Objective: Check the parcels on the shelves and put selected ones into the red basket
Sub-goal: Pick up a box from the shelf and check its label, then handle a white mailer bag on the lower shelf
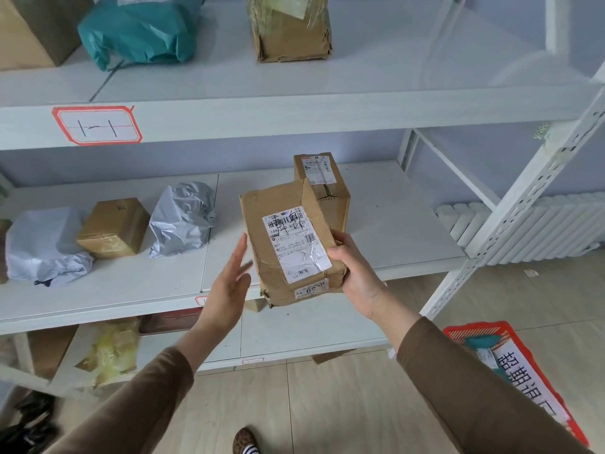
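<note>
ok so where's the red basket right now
The red basket sits on the floor at the lower right of the head view, beside the shelf's right upright and below the right hand, which holds a brown parcel.

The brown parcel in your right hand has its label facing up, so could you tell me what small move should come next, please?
Probably steady the brown parcel with the open left hand and read its label; only the right hand holds it, tilted.

right hand (357,273) in curled grip, left hand (229,286) flat-fingered
</note>
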